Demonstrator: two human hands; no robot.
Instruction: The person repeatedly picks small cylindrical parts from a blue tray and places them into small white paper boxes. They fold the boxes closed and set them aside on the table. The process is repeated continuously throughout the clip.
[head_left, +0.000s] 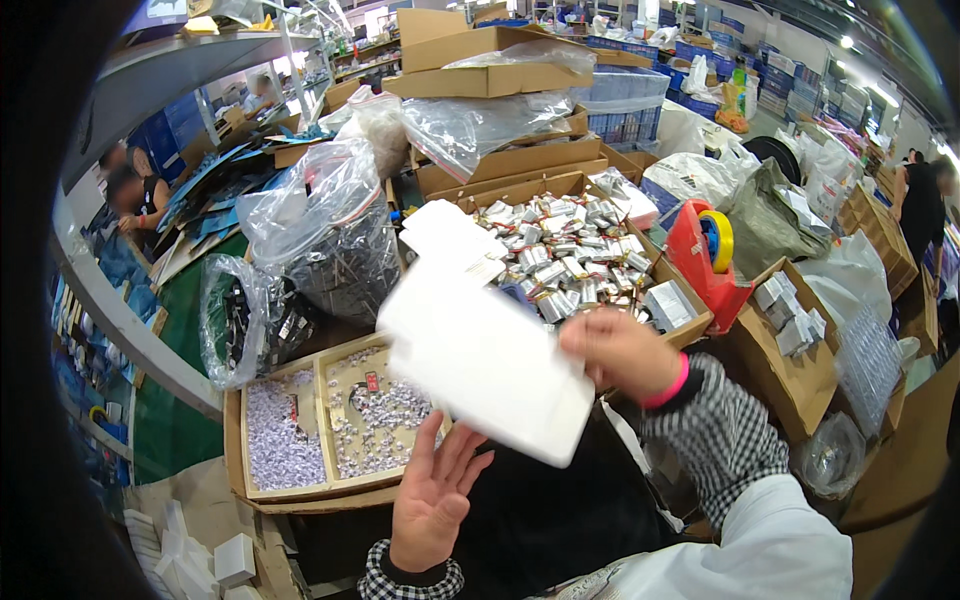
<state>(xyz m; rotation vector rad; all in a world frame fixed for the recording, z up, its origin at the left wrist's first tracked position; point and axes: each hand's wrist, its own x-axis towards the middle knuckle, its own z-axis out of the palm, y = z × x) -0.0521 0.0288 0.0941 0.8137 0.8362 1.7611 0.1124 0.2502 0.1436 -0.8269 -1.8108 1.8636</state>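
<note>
My right hand (622,352) pinches the right edge of a flat, unfolded white carton blank (480,345) and holds it up, tilted, in front of me. My left hand (432,500) is open just below the blank's lower edge, palm up with fingers spread, holding nothing. Behind the blank stands an open cardboard box (690,325) full of several small silver-wrapped packs (570,255). Below the blank lies a shallow divided cardboard tray (235,450) with small pale parts in it.
Clear plastic bags (320,225) of dark parts stand at the left. A red tape dispenser (710,255) sits right of the silver packs, beside a brown box of small white boxes (795,320). Small white boxes (190,555) are stacked at lower left. People work at far left and far right.
</note>
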